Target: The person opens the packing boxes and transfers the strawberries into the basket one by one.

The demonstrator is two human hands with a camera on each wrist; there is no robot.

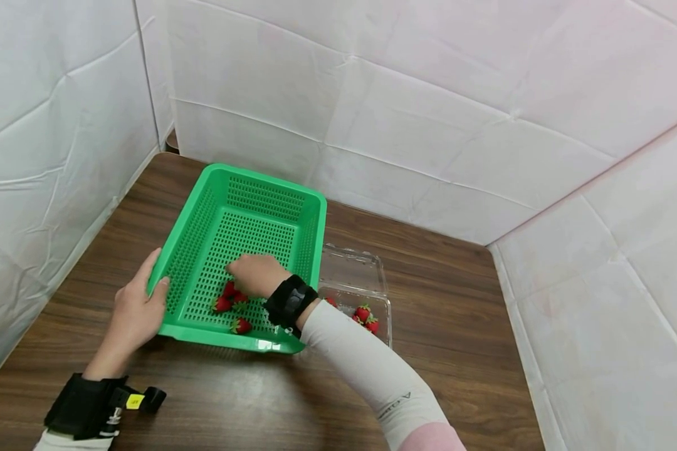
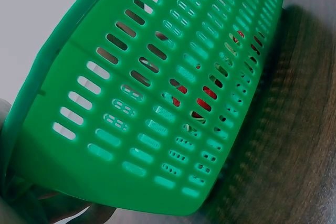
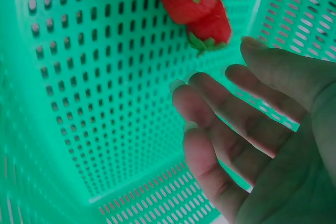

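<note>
Strawberries [image 1: 229, 302] are lying on the perforated floor of the green basket [image 1: 259, 181], directly beneath the right hand [image 1: 255, 274], which is reaching down inside with its fingers [image 3: 220, 129] loosely spread and holding nothing. In the right wrist view the fruit is sitting just beyond those fingertips, not touching them. One more strawberry [image 1: 241, 325] is resting nearer the person, by the basket's near wall. The left hand [image 1: 136, 308] is gripping the basket's near left corner, thumb hooked over the rim and the remaining fingers outside the wall. Just to the right of the right forearm, a clear plastic clamshell [image 1: 354, 275] is lying open on the wooden table [image 1: 440, 275], touching the basket and holding several berries [image 1: 367, 316].
</note>
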